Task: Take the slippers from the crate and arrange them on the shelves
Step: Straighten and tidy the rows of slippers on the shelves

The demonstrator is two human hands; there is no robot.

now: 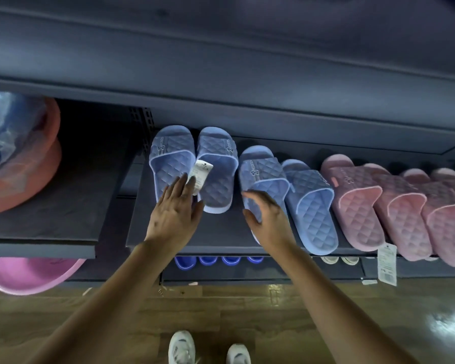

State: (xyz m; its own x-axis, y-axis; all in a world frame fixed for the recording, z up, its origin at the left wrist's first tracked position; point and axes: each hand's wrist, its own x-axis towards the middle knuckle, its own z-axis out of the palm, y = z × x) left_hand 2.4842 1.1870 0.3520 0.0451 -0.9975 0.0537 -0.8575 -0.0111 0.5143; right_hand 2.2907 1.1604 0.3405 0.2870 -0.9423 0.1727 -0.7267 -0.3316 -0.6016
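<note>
At 6 o'clock, nearest the wearer, two white shoes [181,346] stand on the wood floor [247,316]. Both forearms extend toward 12 o'clock to the shelf [216,240].

Below the shelf edge, the toes of dark blue slippers [208,260] show on a lower level. A pink basin [24,274] sits at 8 o'clock.

Left hand [175,211]: wide, fingers straight and spread. It lies flat on the heel of the first blue slipper [168,156], fingertips at a white tag [201,174]. The tag lies across the gap to the second blue slipper [218,166], which is just beside the first at its 3 o'clock.

Right hand [267,219]: blurred, fingers bent. It holds the heel of the third blue slipper [263,174], thumb at the sole's 9 o'clock edge, fingers over the insole. The fourth blue slipper [310,206] touches the third at its 3 o'clock.

All four point toes toward 12 o'clock; the third and fourth are angled slightly toward 11 o'clock.

At 3 o'clock, pink slippers [357,200] continue the row, overlapping; a paper label [386,264] hangs off the shelf edge there.

At 9 o'clock, on a separate shelf, an orange basin [37,153] rests under clear plastic.
</note>
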